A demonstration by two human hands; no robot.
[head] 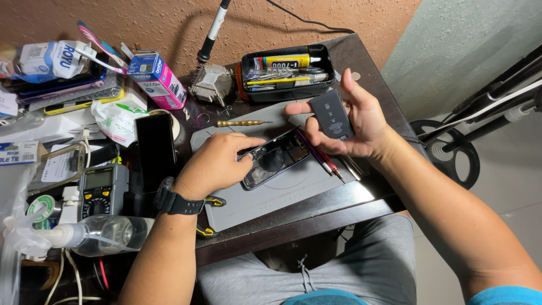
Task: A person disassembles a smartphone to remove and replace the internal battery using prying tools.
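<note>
An opened phone body (278, 158) lies on a grey work mat (293, 186) in the middle of the dark table. My left hand (217, 164), with a black watch on the wrist, rests on the phone's left end and pins it to the mat. Above the mat's right side, my right hand (361, 121) holds a flat black phone battery (332, 114) between thumb and fingers, lifted clear of the phone. Red and black slim tools (324, 159) lie on the mat just right of the phone.
A black tray (288, 72) of tools and a glue tube stands at the back. A brass-handled driver (243, 122), a soldering iron (213, 31), a heatsink (211, 83), a black phone (154, 148), a multimeter (101, 191), a spray bottle (96, 234) and boxes crowd the left.
</note>
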